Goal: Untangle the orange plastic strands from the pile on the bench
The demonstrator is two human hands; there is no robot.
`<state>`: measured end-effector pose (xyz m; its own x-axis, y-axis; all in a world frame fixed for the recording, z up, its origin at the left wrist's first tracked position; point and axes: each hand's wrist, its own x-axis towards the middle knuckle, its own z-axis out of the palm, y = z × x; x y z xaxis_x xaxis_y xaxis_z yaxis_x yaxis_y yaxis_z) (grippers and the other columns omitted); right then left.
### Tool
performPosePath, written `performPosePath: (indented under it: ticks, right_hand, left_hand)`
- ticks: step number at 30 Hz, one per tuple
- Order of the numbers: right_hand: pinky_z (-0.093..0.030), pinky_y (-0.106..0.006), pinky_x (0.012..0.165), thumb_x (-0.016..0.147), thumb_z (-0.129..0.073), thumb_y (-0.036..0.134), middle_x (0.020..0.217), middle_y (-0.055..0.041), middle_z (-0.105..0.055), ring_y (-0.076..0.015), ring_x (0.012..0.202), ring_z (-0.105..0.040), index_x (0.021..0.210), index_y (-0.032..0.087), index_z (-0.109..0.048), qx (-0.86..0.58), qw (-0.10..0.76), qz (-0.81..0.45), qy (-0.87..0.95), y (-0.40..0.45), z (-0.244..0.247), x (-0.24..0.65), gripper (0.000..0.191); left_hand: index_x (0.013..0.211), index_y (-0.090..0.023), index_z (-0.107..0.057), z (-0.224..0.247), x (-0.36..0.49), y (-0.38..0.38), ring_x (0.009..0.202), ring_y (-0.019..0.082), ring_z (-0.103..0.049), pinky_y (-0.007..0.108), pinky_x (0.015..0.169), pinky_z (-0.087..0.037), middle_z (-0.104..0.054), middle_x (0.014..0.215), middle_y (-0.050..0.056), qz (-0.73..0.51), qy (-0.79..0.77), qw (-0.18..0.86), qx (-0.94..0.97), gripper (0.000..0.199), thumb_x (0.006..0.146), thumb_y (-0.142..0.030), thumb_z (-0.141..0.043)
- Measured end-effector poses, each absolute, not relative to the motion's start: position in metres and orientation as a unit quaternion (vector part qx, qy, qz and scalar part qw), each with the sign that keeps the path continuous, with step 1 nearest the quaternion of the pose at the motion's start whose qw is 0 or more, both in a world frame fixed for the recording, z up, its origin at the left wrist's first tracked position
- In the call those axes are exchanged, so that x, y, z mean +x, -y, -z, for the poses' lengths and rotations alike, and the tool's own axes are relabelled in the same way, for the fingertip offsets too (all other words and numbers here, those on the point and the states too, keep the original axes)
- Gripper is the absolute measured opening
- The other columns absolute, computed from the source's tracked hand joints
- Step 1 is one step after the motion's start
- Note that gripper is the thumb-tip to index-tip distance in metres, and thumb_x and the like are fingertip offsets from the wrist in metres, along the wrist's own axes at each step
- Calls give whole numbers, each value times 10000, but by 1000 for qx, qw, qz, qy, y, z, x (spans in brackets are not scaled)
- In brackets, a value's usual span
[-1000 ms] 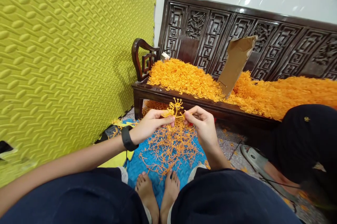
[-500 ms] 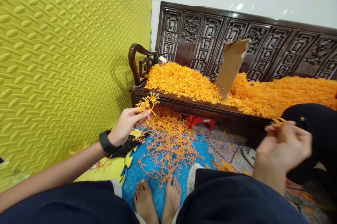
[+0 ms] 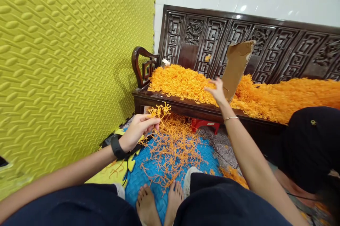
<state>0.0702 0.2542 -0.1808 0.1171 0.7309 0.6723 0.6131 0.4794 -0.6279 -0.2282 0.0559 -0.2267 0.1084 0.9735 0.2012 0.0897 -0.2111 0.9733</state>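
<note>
My left hand (image 3: pixel 145 126) pinches the stem of an orange plastic sprue (image 3: pixel 162 111) with several small spider-like pieces on its tips. It hangs in front of the bench, above a heap of bare orange sprue stems (image 3: pixel 175 148) on the floor. My right hand (image 3: pixel 218 93) reaches out with fingers spread and nothing in them, beside an upright cardboard piece (image 3: pixel 235 68). Beyond it, a small orange piece (image 3: pixel 208 57) is in the air. Under it lies a pile of orange plastic pieces (image 3: pixel 183 82) on the carved dark wooden bench (image 3: pixel 170 99).
A second orange pile (image 3: pixel 297 95) covers the bench's right part. A red stool (image 3: pixel 204 125) stands beneath the seat. At right is a person in a black cap (image 3: pixel 313 148). A yellow foam mat (image 3: pixel 79 59) rises at left; a blue mat (image 3: pixel 132 174) lies underfoot.
My right hand has swung from the right side to the bench pile and opened, letting go of orange bits. The left hand moved slightly right and down, still holding the sprue.
</note>
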Motion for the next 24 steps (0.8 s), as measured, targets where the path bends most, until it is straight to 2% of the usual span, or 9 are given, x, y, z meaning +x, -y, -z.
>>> performPosePath:
  ticks: [3, 7, 11, 15, 17, 20, 24]
  right_hand:
    - [-293, -454, 985, 575, -663, 339, 1069, -168, -570, -286, 1089, -479, 711, 117, -589, -528, 510, -185, 654, -274, 229, 44, 271]
    - [-432, -410, 844, 613, -619, 339, 870, -143, -647, -248, 884, -595, 682, 121, -593, -486, 481, -299, 666, -253, 263, 14, 230]
    - [-483, -330, 780, 677, -596, 392, 865, -86, -668, -178, 796, -630, 807, 148, -627, -387, 445, -400, 702, -205, 251, -17, 278]
    - [-496, -284, 687, 808, -444, 505, 847, -73, -666, -137, 721, -634, 871, 166, -631, -233, 413, -522, 709, -151, 223, -34, 392]
    - [-489, -277, 646, 796, -476, 506, 813, -64, -665, -133, 677, -632, 899, 169, -622, -194, 389, -540, 721, -128, 212, -38, 381]
    - [-477, -264, 636, 711, -639, 370, 749, -29, -656, -119, 639, -618, 867, 173, -618, -206, 389, -526, 727, -104, 204, -41, 252]
    - [-452, -248, 605, 679, -672, 280, 638, -1, -618, -99, 592, -573, 716, 164, -615, -261, 471, -478, 693, -91, 206, -42, 134]
  left_hand:
    - [524, -125, -566, 225, -228, -55, 412, 52, -243, 207, 419, -161, -296, 417, -69, -490, -440, 438, 612, 314, 728, -363, -563]
    - [528, -124, -559, 224, -225, -55, 419, 53, -254, 208, 423, -163, -309, 427, -65, -477, -446, 440, 617, 321, 734, -370, -550]
    - [525, -125, -553, 222, -220, -55, 418, 53, -242, 208, 422, -158, -333, 428, -64, -455, -440, 454, 627, 320, 716, -382, -554]
    - [527, -123, -557, 220, -218, -53, 421, 50, -239, 209, 417, -155, -384, 453, -55, -450, -436, 456, 631, 309, 705, -376, -561]
    - [532, -122, -565, 219, -218, -53, 416, 51, -235, 209, 415, -148, -344, 431, -63, -452, -439, 454, 630, 314, 714, -378, -556]
    - [538, -120, -575, 220, -218, -54, 417, 51, -232, 209, 415, -146, -316, 427, -69, -450, -435, 455, 633, 305, 720, -364, -558]
    - [547, -118, -577, 220, -216, -54, 431, 55, -246, 212, 419, -154, -340, 447, -60, -433, -421, 461, 650, 313, 736, -366, -552]
